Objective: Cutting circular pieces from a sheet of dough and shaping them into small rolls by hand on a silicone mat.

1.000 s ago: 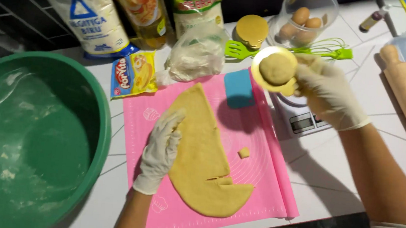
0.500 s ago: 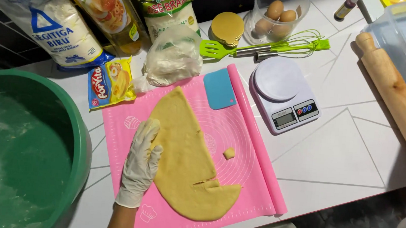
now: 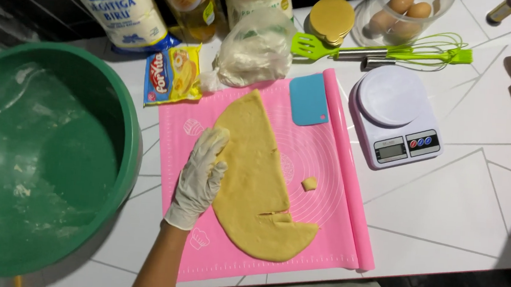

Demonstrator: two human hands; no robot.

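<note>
Hands: the gloved left hand (image 3: 200,178) lay flat and open on the rolled dough sheet (image 3: 259,180), itself on the pink mat (image 3: 332,167); the right hand was out of view. Light, even pressure advisable to avoid tearing.

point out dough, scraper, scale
dough (image 3: 259,180), head view, middle of the flat sheet
scraper (image 3: 308,99), head view, centre of the blue blade
scale (image 3: 392,96), head view, middle of the round weighing plate
</note>
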